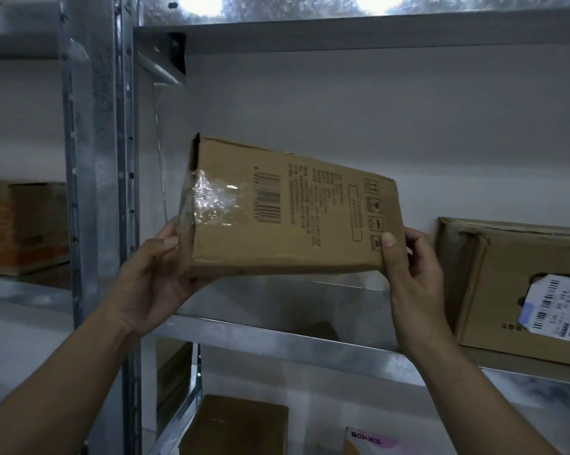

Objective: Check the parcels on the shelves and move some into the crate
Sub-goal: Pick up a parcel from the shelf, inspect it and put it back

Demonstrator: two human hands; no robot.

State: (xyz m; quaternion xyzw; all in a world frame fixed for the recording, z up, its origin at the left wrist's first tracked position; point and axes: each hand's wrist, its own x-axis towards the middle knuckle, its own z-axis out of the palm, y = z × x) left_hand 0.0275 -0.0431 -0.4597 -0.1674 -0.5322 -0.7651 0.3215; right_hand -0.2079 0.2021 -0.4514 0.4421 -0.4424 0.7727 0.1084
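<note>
Gripping the tilted cardboard parcel (290, 208) at either end, left hand (152, 274) and right hand (411, 274) are holding it above the metal shelf (277, 343).

Held parcel (286, 211): matt brown cardboard w/ black print; clear tape (208, 198) at its left end glossy, wrinkled. Shelf (277, 343) & upright post (93, 159): galvanised metal, mottled sheen. Right-hand box (493, 290): matt cardboard, creased, w/ white paper label (556, 307). Back wall (342, 110): matt white.

A flat brown cardboard parcel (309, 218), barcoded and taped, is tilted above the left end of the metal shelf (277, 339); a labelled brown cardboard parcel (493, 290) rests at its right end.
</note>
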